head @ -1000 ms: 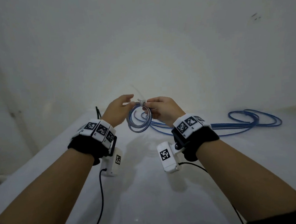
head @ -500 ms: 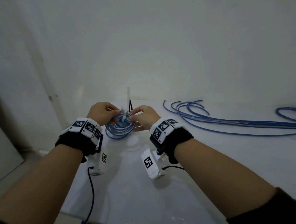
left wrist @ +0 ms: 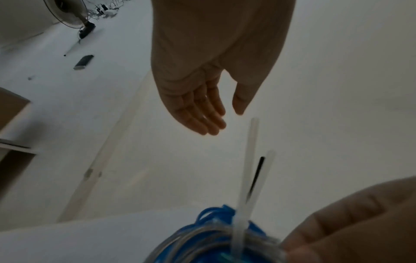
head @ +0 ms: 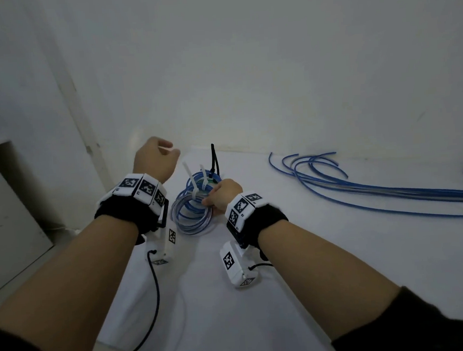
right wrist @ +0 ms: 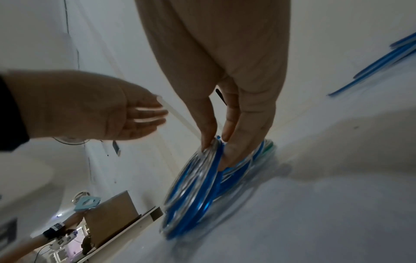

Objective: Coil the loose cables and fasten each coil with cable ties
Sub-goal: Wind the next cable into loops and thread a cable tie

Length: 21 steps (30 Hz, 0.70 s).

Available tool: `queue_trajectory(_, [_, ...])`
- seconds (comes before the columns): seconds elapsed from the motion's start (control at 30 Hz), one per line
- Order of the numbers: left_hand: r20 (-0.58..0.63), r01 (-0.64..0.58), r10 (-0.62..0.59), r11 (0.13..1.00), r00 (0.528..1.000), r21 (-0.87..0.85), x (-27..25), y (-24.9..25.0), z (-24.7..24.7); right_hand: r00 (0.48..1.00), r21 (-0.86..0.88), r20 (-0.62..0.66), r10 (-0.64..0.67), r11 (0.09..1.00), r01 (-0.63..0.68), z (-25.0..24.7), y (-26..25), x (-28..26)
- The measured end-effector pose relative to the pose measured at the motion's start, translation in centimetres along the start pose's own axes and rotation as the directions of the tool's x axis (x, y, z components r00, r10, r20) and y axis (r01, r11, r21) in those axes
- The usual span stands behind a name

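The right hand (head: 224, 195) is pinching the tied coil (head: 193, 215) onto the table (head: 313, 265). Beyond the coil, finished coils are stacking; the left hand (head: 155, 158) is hovering with fingers relaxed. Risk: releasing early lets the coil roll. Loose cables (head: 363, 190) are lying right of the coil.
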<state>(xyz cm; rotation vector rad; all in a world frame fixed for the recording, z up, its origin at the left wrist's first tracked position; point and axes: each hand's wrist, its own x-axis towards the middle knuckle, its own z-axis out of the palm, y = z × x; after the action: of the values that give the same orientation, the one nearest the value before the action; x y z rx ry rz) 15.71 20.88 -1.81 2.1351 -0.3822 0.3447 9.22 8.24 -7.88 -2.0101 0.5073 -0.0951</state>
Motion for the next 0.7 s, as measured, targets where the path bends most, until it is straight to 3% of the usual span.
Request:
queue_trajectory(0.07, [-0.075, -0.097, 0.091, 0.993, 0.993, -0.069, -0.3, 2.2, 0.2, 0.999, 0.074, 0.027, 0.023, 0.997, -0.025, -0.6, 0.3, 0.1])
queue_trajectory(0.17, [-0.058, -0.215, 0.209, 0.968, 0.976, -0.131, -0.5, 5.3, 1.3, 0.999, 0.09, 0.008, 0.052, 0.995, -0.052, -3.0, 0.7, -0.3])
queue_trajectory(0.37, [0.123, -0.316, 0.335, 0.937, 0.934, -0.146, -1.5, 10.5, 6.3, 0.989, -0.201, -0.149, 0.015, 0.979, -0.045, -12.7, 4.6, -1.0])
queue_trajectory(0.43, [0.194, -0.329, 0.353, 0.933, 0.915, -0.145, -2.2, 11.7, 8.5, 0.977, -0.366, -0.212, 0.02, 0.925, -0.099, -16.0, 6.5, -1.4])
queue_trajectory(0.53, [0.296, -0.359, 0.379, 0.926, 0.877, -0.12, -3.5, 13.3, 11.8, 0.969, -0.607, -0.244, 0.039, 0.773, -0.184, -19.9, 9.2, -2.5])
queue_trajectory(0.7, [0.497, -0.404, 0.373, 0.914, 0.783, -0.049, -5.5, 15.0, 16.7, 0.981, -0.744, -0.18, 0.079, 0.641, -0.188, -23.9, 14.1, -4.1])
